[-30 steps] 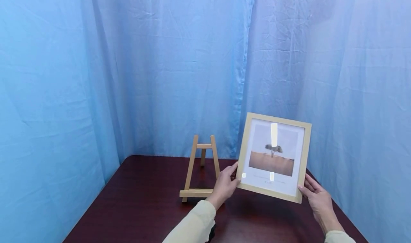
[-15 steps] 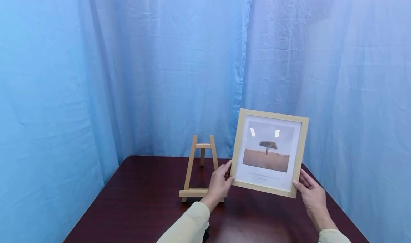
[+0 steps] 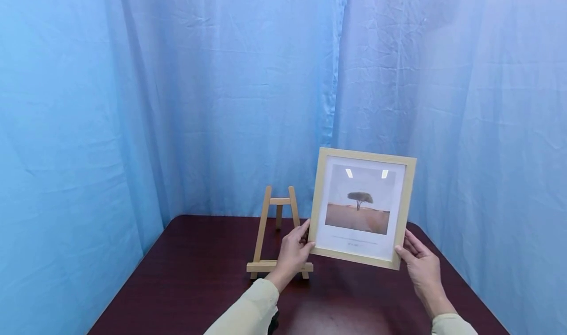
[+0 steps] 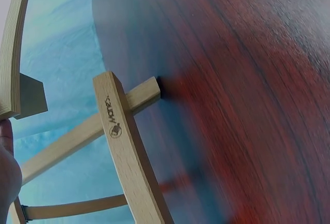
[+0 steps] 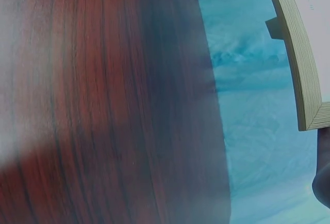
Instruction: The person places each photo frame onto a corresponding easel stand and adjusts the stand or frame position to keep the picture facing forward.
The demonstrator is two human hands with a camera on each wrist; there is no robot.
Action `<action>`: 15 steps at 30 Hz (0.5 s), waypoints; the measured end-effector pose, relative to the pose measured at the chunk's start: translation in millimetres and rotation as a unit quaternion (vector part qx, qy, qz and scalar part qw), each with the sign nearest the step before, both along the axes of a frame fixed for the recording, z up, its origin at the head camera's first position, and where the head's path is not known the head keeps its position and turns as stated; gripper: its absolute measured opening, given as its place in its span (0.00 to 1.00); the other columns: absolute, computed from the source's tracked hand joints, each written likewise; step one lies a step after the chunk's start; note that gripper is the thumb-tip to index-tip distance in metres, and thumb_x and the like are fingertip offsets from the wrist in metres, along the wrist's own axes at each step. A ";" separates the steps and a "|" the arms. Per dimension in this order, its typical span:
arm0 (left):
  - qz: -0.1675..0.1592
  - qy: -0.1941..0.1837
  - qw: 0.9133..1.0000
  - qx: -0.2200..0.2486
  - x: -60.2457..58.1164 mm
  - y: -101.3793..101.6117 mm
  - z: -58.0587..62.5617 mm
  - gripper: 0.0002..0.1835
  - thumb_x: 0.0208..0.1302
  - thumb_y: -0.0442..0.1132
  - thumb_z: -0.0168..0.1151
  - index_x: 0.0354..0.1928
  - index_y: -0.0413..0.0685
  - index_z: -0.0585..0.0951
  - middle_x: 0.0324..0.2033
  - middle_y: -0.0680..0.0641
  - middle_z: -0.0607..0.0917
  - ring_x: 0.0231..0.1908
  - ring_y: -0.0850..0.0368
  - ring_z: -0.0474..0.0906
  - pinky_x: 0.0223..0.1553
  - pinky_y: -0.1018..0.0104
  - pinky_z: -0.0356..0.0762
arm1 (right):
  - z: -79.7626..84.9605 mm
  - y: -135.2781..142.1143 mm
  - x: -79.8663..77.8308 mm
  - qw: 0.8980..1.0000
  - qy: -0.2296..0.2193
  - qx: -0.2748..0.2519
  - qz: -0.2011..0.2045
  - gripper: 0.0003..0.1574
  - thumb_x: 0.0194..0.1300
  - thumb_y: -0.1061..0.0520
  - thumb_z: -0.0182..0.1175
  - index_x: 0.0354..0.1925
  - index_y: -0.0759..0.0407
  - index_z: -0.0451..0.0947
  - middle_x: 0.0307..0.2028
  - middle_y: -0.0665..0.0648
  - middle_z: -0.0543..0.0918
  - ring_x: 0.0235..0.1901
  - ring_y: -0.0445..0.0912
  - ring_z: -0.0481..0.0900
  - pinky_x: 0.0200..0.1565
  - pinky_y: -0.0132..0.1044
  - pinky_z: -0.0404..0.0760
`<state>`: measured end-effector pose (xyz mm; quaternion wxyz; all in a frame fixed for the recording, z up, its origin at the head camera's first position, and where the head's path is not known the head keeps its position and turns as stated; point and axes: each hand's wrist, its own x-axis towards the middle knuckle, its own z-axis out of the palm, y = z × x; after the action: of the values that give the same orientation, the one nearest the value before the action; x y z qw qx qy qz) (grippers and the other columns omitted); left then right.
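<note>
Both hands hold a light wooden picture frame up off the table, tilted slightly clockwise, its print of a lone tree facing me. My left hand grips its lower left edge, thumb in front and fingers behind. At the lower right corner my right hand pinches the frame the same way. A small wooden easel stands on the table just left of the frame; my left forearm and hand overlap its ledge in the head view. Up close in the left wrist view, the easel's ledge carries a small printed logo.
The dark red-brown table has rounded far corners. Light blue curtains hang behind it and along both sides. Ceiling lights reflect in the frame's glazing.
Both hands have carried the picture frame left and slightly up, closer to the easel. Its tilt has lessened a little. The easel stays where it was.
</note>
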<state>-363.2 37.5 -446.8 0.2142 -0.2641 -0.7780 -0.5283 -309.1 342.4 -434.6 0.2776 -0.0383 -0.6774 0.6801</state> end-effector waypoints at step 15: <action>0.005 0.008 1.000 -0.008 8.5 -27.2 -0.7 0.33 0.64 0.30 0.67 0.71 0.43 0.69 0.48 0.45 0.82 0.41 0.55 0.79 0.38 0.68 0.79 | 2.9 -21.5 4.2 0.999 0.041 0.008 0.025 0.35 0.65 0.69 0.63 0.68 0.73 0.66 0.40 0.35 0.85 0.40 0.29 0.82 0.41 0.21 0.78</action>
<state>-354.7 10.3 -447.5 0.2210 -0.2662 -0.7817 -0.5189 -304.9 320.8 -431.6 0.2883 0.0088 -0.6714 0.6827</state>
